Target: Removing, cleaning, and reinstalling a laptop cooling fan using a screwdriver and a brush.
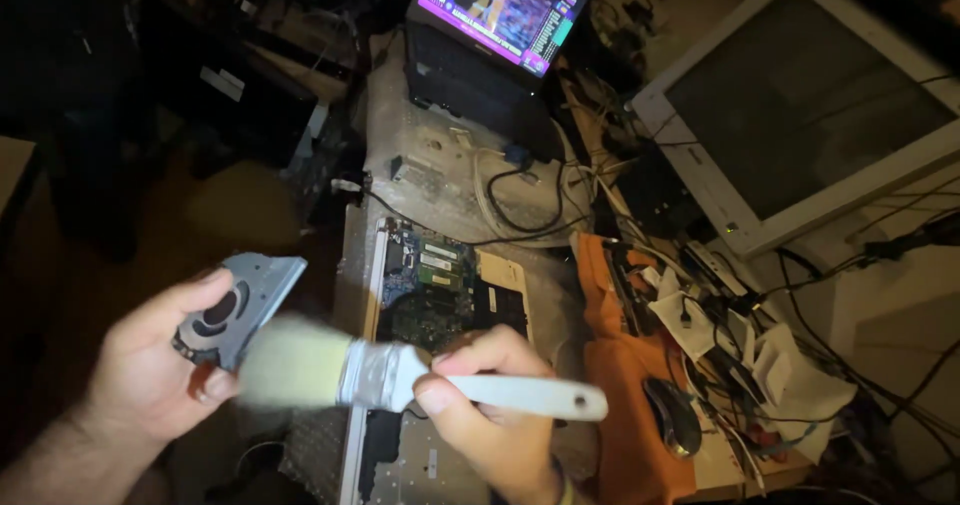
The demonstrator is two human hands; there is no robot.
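Left hand (pixel 150 365), lower left of frame: fingers curled tight around a small grey cooling fan (pixel 240 305), thumb across its lower edge; the fan's upper corner sticks out above the fingers. Right hand (pixel 490 405), bottom centre: clamped on the white handle of a paintbrush (pixel 400 377), thumb on top. Bristles blurred, overlapping the fan's lower edge; contact cannot be confirmed. Opened laptop (pixel 440 295) with bare circuit board lies at centre, partly hidden behind both hands. Right wrist cut off by bottom edge.
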